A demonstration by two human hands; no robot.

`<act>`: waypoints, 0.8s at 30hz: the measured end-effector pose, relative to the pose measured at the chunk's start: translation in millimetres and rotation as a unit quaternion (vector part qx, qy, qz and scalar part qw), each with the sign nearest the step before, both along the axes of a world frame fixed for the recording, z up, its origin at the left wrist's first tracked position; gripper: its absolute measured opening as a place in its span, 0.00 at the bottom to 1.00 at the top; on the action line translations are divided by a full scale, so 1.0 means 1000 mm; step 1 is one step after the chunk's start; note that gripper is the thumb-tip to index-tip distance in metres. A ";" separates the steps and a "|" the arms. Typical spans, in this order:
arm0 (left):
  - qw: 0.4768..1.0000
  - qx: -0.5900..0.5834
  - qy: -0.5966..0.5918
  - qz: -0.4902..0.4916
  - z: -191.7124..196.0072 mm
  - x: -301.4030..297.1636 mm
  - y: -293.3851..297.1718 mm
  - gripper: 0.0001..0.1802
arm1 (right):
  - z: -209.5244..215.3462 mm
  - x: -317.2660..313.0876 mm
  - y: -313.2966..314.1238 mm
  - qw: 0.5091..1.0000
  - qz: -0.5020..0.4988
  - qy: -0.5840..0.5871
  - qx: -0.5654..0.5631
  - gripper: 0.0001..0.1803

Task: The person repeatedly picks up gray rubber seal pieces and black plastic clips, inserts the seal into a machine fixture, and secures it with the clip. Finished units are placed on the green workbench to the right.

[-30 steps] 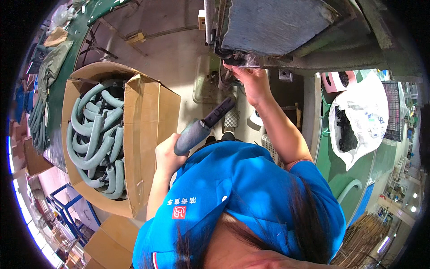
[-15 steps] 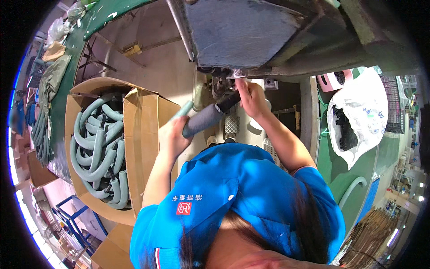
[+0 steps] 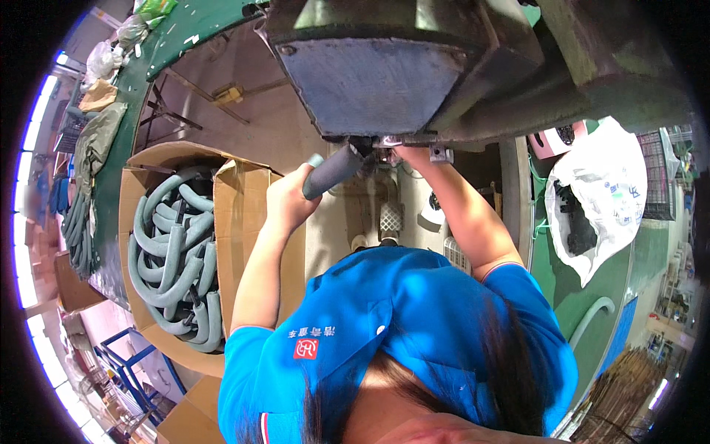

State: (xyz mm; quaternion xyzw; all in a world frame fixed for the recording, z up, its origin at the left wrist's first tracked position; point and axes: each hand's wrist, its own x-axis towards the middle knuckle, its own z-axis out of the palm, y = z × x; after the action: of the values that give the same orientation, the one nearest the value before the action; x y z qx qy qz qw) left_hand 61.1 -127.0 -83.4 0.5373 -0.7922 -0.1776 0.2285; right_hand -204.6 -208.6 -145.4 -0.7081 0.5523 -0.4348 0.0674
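A dark grey cylindrical power tool [image 3: 336, 170] is being gripped in the closed left hand [image 3: 288, 200] and pressed beneath the large grey metal machine [image 3: 370, 74]; a small fitting is being pinched there by the right hand [image 3: 414, 154]. Fastening seems underway; steady alignment is needed next.

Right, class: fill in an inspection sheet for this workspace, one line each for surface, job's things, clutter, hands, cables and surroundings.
Surface: underside of a large dark metal machine overhead; pale floor below.
Job's things: dark grey power tool, its tip up at the machine's lower edge.
Clutter: open cardboard box full of grey-green curved hoses; white plastic bag holding dark parts.
Hands: left hand grips the tool; right hand raised to the machine's underside beside the tool tip, what it holds hidden.
Cables: nothing seen.
Surroundings: green frame, hoses draped over it at left.
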 end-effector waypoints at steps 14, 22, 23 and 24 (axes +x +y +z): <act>0.983 0.152 -0.046 -0.093 0.009 0.014 -0.039 0.15 | 0.004 -0.011 0.017 0.775 0.099 -0.424 0.458 0.16; 0.981 0.139 -0.049 -0.123 0.011 0.020 -0.042 0.16 | 0.026 -0.003 0.023 0.768 0.123 -0.433 0.455 0.14; 0.982 0.139 -0.053 -0.116 0.012 0.019 -0.043 0.16 | 0.024 -0.003 0.024 0.769 0.112 -0.437 0.452 0.14; 0.983 0.140 -0.053 -0.107 0.014 0.018 -0.043 0.16 | 0.025 -0.003 0.025 0.771 0.101 -0.439 0.450 0.15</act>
State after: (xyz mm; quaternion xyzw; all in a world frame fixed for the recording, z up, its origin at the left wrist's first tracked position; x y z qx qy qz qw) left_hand 79.1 -170.2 -69.5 0.4846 -0.8236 -0.2812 0.0881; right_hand -207.6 -183.7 -120.8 -0.3806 0.5206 -0.3912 0.6566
